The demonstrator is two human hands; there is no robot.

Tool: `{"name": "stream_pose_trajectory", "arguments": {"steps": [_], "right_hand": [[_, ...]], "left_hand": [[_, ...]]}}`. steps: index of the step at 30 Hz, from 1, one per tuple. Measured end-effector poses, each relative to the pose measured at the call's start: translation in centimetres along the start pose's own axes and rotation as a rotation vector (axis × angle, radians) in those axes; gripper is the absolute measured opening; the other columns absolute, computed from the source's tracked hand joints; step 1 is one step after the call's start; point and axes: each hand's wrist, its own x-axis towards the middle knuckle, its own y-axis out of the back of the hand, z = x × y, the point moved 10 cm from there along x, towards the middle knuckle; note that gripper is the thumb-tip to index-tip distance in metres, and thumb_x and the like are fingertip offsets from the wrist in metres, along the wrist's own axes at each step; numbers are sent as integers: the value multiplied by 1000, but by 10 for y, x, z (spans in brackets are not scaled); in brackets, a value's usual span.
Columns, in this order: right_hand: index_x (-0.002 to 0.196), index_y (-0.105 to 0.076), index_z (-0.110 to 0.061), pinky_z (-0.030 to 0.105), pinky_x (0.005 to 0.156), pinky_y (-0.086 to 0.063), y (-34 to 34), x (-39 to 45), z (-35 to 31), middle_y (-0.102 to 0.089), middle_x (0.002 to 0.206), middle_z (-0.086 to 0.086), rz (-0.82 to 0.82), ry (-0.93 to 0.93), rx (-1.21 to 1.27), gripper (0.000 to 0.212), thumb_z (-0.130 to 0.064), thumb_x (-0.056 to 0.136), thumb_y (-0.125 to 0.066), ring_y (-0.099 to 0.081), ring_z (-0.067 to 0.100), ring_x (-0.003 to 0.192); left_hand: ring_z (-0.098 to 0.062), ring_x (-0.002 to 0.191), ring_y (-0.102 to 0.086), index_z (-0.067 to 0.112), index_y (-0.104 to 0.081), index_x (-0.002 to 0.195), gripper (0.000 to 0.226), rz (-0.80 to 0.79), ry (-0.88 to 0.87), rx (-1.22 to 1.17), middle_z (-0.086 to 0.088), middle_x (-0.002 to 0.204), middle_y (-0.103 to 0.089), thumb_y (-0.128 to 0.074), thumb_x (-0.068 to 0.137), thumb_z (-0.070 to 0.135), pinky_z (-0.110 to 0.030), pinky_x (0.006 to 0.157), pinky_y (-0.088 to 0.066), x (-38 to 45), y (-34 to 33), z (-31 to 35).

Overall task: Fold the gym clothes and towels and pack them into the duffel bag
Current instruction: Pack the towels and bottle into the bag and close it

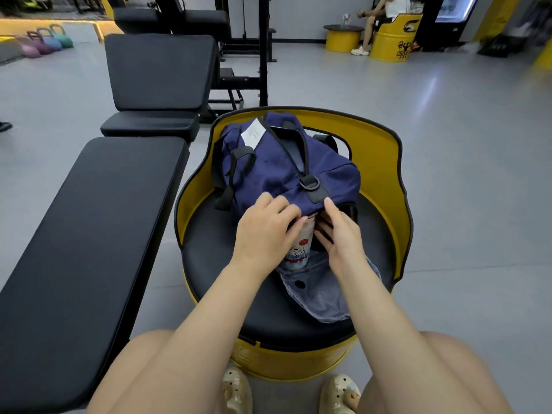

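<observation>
A navy duffel bag (277, 171) with black straps and a white tag lies on the black cushion of a yellow barrel seat (385, 162). Its near end flap (319, 291) hangs open towards me, showing grey lining. A white bottle (298, 249) with a cartoon print sticks out of that end opening. My left hand (263, 228) grips the bottle near its top, fingers curled round it at the bag's edge. My right hand (337, 231) holds the rim of the opening, thumb on the navy fabric, fingers inside. No loose clothes or towels show.
A long black padded bench (83, 234) runs along my left, with an inclined bench (158, 73) behind it. A black rack (263, 49) stands beyond the seat. Kettlebells (44, 41) sit far left. A person sits on another yellow barrel (391, 40) far right. Grey floor surrounds.
</observation>
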Motion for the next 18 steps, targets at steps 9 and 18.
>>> {"name": "stream_pose_trajectory", "arguments": {"steps": [9, 18], "right_hand": [[103, -61, -15, 32, 88, -45, -7, -30, -84, -56, 104, -1, 251, 799, -769, 25, -28, 84, -71, -51, 18, 100], [137, -49, -14, 35, 118, -16, -80, -11, -88, -40, 149, 2, -163, 818, -1151, 44, -26, 96, -56, -17, 18, 145]], "left_hand": [[-19, 147, -7, 17, -12, 152, 50, -494, 79, 29, -2, 160, -10, -27, 104, 23, -35, 116, -11, 8, -54, 6], [-13, 142, -25, 25, -46, 139, 40, -558, 41, -63, 12, 152, -31, -34, 101, 20, -28, 89, -39, 13, -49, 8]]}}
